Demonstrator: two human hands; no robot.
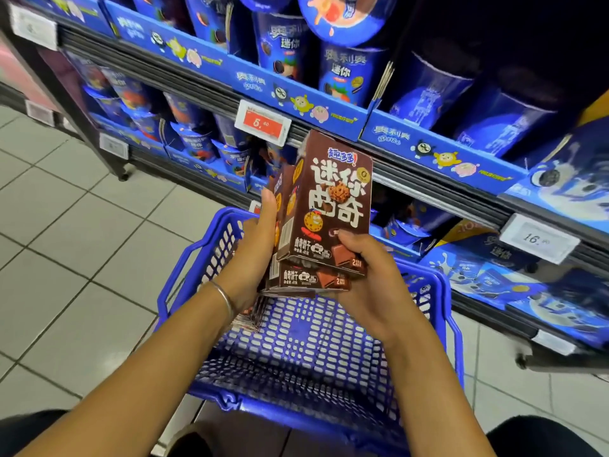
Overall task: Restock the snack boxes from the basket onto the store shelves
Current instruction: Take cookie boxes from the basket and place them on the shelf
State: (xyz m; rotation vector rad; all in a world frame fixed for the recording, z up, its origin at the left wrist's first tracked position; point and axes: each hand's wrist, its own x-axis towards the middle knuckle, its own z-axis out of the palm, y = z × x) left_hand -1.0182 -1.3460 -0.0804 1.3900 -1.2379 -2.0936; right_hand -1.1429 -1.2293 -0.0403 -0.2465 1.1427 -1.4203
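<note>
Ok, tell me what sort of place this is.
A shop aisle, probably a supermarket snack section: blue snack cups on metal shelves, a red-and-white price tag on a shelf edge, and brown cardboard cookie boxes held over a blue plastic mesh shopping basket.

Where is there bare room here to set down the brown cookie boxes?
Free: the bare mesh floor of the blue basket, between its near rim and the held brown cookie boxes, and the floor tiles left of it. Crowded: the shelves are packed with blue cookie cups; the dim gap right of the held boxes cannot be judged.
</note>
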